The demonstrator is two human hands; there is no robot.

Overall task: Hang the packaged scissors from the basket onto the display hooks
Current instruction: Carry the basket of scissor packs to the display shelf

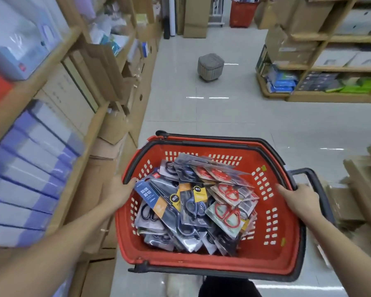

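Observation:
A red plastic basket (272, 228) with black handles hangs in front of me above the floor. It holds several packaged scissors (193, 202), some black-handled, some red-handled, lying in a loose heap. My left hand (118, 189) grips the basket's left rim, thumb over the edge. My right hand (298, 196) grips the right rim beside the black handle. No display hooks are in view.
Wooden shelves with boxes line the left side (51, 116) and the right (321, 67). A tiled aisle runs ahead, with a small grey stool (210, 66) standing in it. Another red basket (242, 13) stands at the far end. Cardboard boxes (356, 189) sit at my right.

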